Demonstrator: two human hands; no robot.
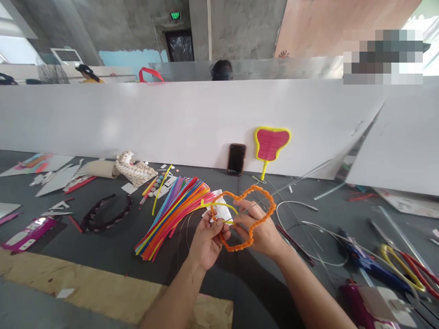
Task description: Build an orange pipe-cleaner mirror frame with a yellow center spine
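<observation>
While the left hand [206,242] had its fingers pinching a yellow fuzzy stem [227,205], the right hand [265,233] had its fingers bunched together by the stem's bend; couldn't tell whether they gripped it. The orange wavy loop [236,248] sat around the fingertips, above the tabletop [116,251].

Doing it well probably called for gripping the stem close to its bend, steadying the loop with spare fingers, pulling gently and not crushing the orange outline.

Counts: one orange loop and one yellow stem at the fingers; one multicoloured stem bundle [174,219] just left of the left fingers, too many stems to count; one dark headband [99,227], farther left. Beyond the fingers: one phone [236,160], one red-and-yellow fan shape [272,144]. Well right of the right fingers: one blue glue gun [368,265].
</observation>
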